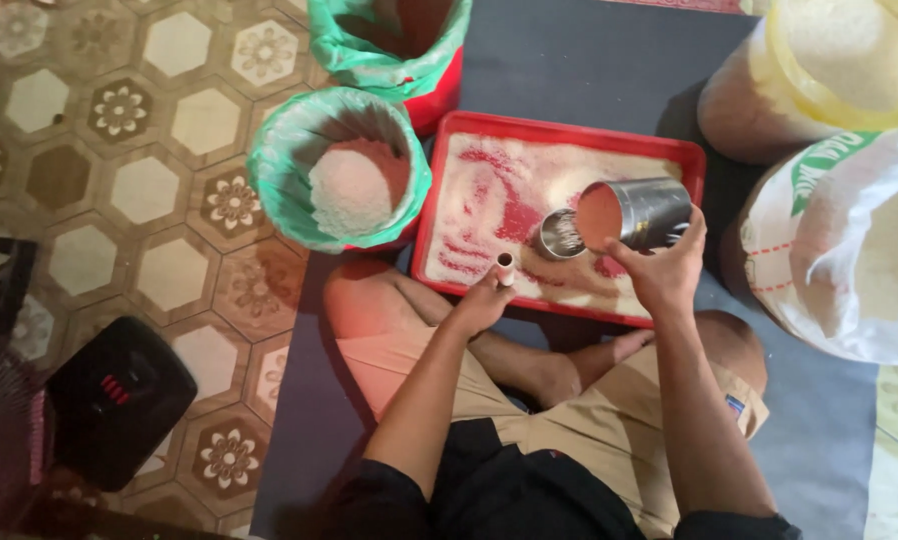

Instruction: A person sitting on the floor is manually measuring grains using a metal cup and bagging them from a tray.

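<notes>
Two hands work over the red tray (559,128): the right hand (667,270) grips a tilted metal tin (641,213) near the tray's right edge, above a small metal cup (561,235); the left hand (481,302) closes around a short tube (505,268) at the near edge.

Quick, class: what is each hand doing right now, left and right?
Left hand: closed around a small pale tube, held upright over the red tray.
Right hand: gripping a metal can, tilted toward a smaller metal cup.
</notes>
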